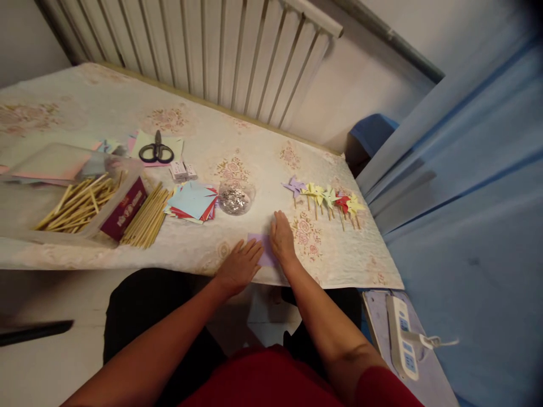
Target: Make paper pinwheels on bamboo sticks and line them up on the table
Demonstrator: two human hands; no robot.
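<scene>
Covering the table (127,113), a floral cloth (339,254) fronts a white radiator (220,51).

Home room, white radiator (220,51) behind floral-clothed table (106,107), blue curtain (475,198), power strip (402,336) on floor.

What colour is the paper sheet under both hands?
Pale purple paper sheet, pressed flat by the left hand and right hand; head view.

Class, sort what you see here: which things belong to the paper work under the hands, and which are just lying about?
In use: purple paper, pressed flat by the left hand and the right hand.

Lying about: scissors, paper stack, loose sticks, box of sticks, dish of pins, finished pinwheels, power strip.
</scene>
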